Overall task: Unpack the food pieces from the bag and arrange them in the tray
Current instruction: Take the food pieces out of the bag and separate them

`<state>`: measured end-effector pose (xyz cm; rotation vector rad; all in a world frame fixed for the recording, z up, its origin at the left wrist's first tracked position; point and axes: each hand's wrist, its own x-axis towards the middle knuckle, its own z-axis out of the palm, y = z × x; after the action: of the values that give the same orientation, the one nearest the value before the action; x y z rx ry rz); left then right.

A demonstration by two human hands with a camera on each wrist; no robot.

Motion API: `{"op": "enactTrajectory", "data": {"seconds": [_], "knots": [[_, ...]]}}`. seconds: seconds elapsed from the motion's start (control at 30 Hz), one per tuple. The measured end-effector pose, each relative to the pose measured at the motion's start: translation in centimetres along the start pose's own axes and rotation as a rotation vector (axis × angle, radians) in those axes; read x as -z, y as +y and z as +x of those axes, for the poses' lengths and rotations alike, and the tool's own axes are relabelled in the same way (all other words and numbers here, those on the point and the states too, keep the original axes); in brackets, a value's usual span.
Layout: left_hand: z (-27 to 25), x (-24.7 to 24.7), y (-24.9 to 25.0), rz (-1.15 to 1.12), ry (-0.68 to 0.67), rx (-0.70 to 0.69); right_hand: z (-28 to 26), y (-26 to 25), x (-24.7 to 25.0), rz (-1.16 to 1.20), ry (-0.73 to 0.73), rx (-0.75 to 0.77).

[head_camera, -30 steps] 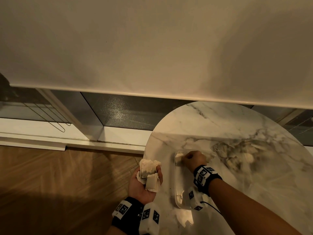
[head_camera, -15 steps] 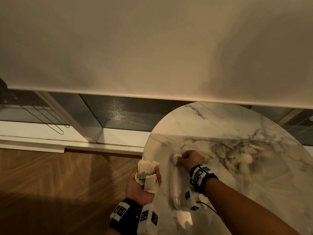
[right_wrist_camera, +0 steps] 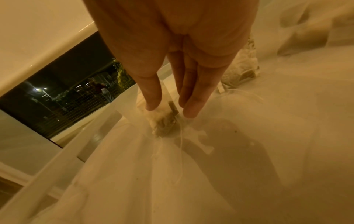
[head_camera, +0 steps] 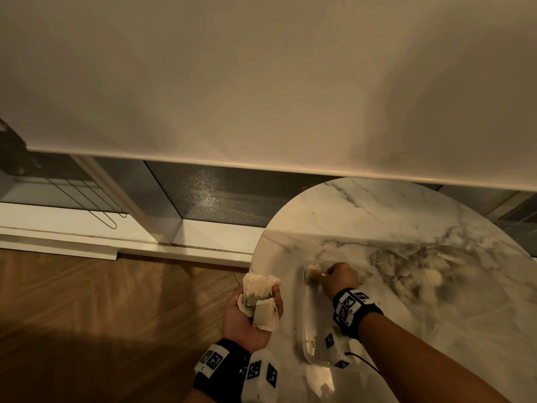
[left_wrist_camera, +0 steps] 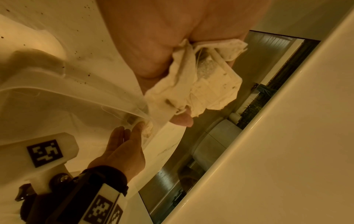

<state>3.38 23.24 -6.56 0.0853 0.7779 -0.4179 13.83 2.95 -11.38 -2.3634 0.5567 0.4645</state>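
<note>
fingertips [right_wrist_camera: 152,104] of the right hand [head_camera: 338,279] pinch one small sachet [right_wrist_camera: 162,121] at its upper edge, thumb on one side and two fingers on the other, and hold it low in the far corner of the clear tray [head_camera: 308,349]; whether it already rests on the tray floor i cannot tell. the left hand [head_camera: 250,321] is cupped palm up just off the table's rim, fingers curled around a bundle of sachets [head_camera: 260,301] with loose strings. these pieces look like soft paper pouches, very light, limp and easily torn or crushed, so the better hold is probably a gentle pinch at a sealed border or corner rather than a squeeze on the filled middle; the trailing strings could snag on a neighbouring pouch. the tray looks thin and light and might slide if nudged. it lies lengthwise near the left edge of the round marble table [head_camera: 377,216], with most of its floor toward the person open for more pieces. to the right, the crumpled clear bag [head_camera: 412,266] lies on the tabletop with more pale pieces inside, well apart from the tray's near end. the left hand hangs over wooden floor [head_camera: 87,315], so anything slipping from that bundle would likely fall off the table.
</note>
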Motion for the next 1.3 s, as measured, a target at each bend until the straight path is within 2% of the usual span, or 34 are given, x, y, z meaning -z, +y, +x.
{"op": "enactTrajectory", "data": {"seconds": [0.23, 0.4, 0.53, 0.7, 0.8, 0.9, 1.1, 1.3], "knots": [[0.1, 0.1, -0.2, -0.031, 0.004, 0.029, -0.1, -0.1, -0.4, 0.102, -0.067, 0.009], [0.2, -0.2, -0.4, -0.061, -0.003, 0.045, -0.8, -0.3, 0.6, 0.002, -0.078, -0.026], [-0.7, -1.1, -1.1, -0.032, -0.048, 0.026, -2.6, -0.3, 2.8, -0.021, -0.213, -0.038], [0.3, -1.8, -1.8, -0.018, -0.028, -0.041, -8.5, -2.9, 5.6, 0.244, -0.348, 0.124], [0.7, -2.5, -2.1, 0.018, -0.056, -0.087, -11.7, -3.9, 5.8, 0.224, -0.471, 0.228], [0.8, -3.5, -3.1, 0.078, -0.091, -0.093, -12.6, -3.4, 5.3, 0.193, -0.393, 0.320], [0.9, -5.2, -4.8, 0.079, -0.133, -0.093, -12.9, -2.4, 7.0, 0.281, -0.251, 0.388], [0.0, -5.6, -5.5, 0.145, -0.145, -0.104, -13.5, -1.4, 9.8, 0.381, -0.290, 0.443]]}}
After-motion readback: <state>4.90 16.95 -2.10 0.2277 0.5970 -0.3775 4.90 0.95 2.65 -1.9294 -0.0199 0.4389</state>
